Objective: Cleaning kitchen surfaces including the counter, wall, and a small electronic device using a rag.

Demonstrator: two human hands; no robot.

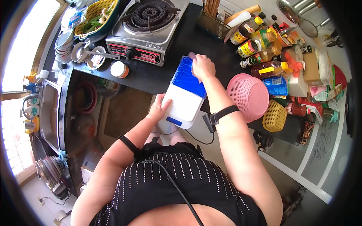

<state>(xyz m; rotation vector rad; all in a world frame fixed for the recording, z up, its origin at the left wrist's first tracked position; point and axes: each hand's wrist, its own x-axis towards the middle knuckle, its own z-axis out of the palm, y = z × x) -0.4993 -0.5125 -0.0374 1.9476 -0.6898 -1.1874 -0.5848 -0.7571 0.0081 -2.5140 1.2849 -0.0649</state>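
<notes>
A flat white and blue plastic piece (185, 103), which looks like a cutting board or a shallow box, is tilted in front of me. Its far part is blue, with a wrinkled, glossy surface, and a blue slot marks the near end. My left hand (159, 108) grips the left edge, thumb on the white face and fingers hidden underneath. Over the far right corner my right hand (204, 67) is curled around a small mauve piece (192, 55), perhaps a cloth; most of it is covered by the fingers.
A gas stove (144, 31) stands at the counter's back. An orange-and-white jar (119, 69) sits near the front edge. To the right are a pink colander (249, 96), a yellow basket (274, 115) and several sauce bottles (260, 53). A sink (51, 113) lies left.
</notes>
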